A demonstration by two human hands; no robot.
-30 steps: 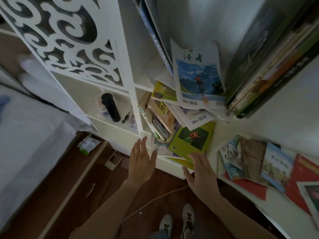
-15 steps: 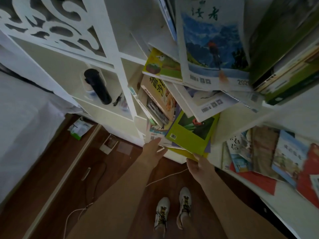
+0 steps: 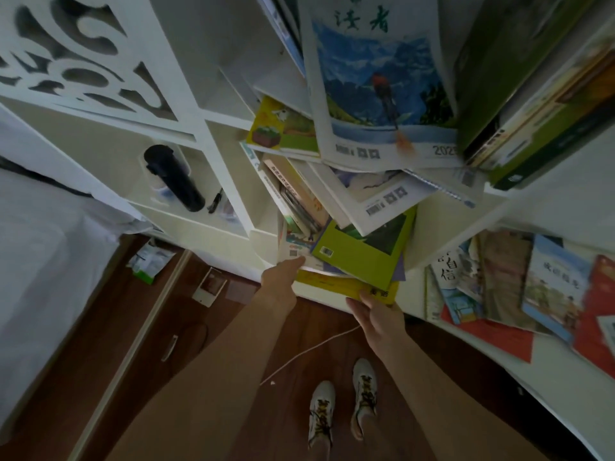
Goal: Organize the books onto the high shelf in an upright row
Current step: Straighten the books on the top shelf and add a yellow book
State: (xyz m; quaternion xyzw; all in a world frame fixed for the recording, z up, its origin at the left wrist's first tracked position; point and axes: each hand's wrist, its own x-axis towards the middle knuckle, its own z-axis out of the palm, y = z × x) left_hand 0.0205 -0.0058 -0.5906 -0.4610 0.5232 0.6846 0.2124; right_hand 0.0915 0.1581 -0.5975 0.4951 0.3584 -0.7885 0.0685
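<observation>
A loose pile of books lies on a low shelf of the white bookcase (image 3: 263, 239). A green book (image 3: 362, 254) tops it, over a yellow book (image 3: 336, 282) and white magazines (image 3: 376, 197). My left hand (image 3: 281, 277) grips the pile's left front edge, its fingers tucked under the books. My right hand (image 3: 374, 312) holds the yellow book's front right corner, thumb on top. Higher up, a blue-and-white mountain magazine (image 3: 379, 84) leans against tilted green books (image 3: 532, 104).
A black flask (image 3: 173, 178) stands in the left compartment beside a pen. More books (image 3: 519, 281) lie flat on a white ledge at the right. Below are a wooden floor, a white cord (image 3: 306, 354), my shoes and a bed (image 3: 40, 261) at the left.
Both hands have reached forward from open in the air to the pile's front edge and taken hold of it. The camera has moved closer to the shelves.
</observation>
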